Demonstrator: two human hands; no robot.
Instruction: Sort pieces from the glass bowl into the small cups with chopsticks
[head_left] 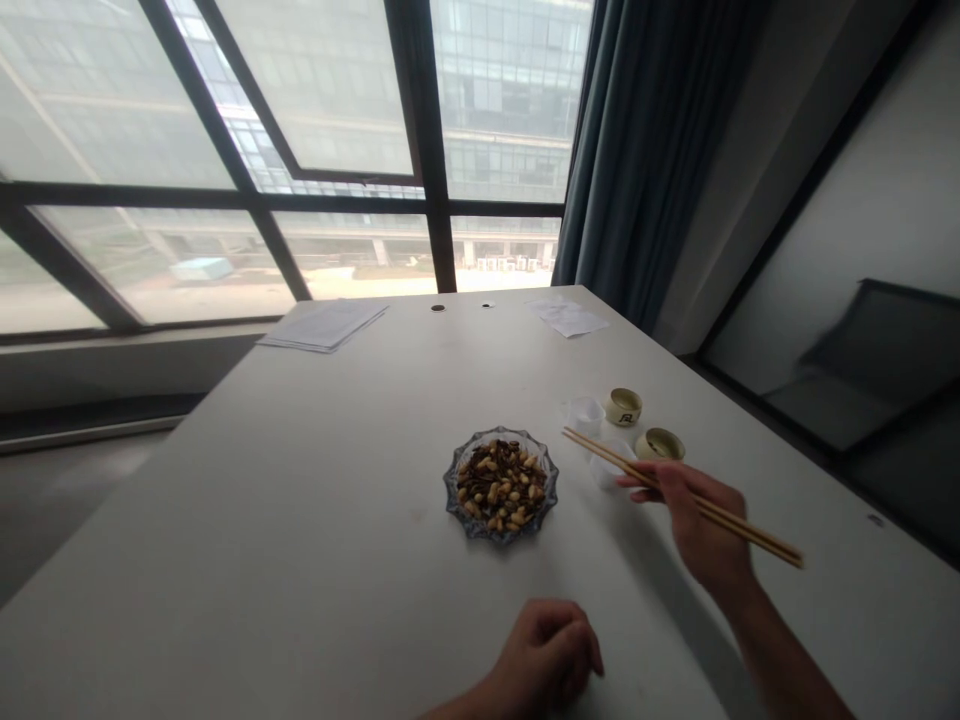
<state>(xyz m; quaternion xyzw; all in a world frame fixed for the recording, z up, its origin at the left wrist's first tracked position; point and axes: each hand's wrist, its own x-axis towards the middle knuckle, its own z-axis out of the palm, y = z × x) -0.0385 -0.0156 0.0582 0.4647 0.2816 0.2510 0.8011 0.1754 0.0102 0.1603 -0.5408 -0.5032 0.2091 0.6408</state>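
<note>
A pair of wooden chopsticks is held in my right hand, their tips close together and pointing left over two clear plastic cups. One cup stands farther back; the nearer cup is partly behind the chopsticks. Left of the tips sits a scalloped glass bowl filled with peanuts and dark seeds. My left hand rests on the table in front of the bowl, fingers curled in; whether anything is inside them is hidden.
Two small pale green ceramic cups stand beside the plastic cups, one farther back and one nearer. On the white table lie a paper stack at back left and a crumpled sheet at back right. Windows and a dark curtain rise behind.
</note>
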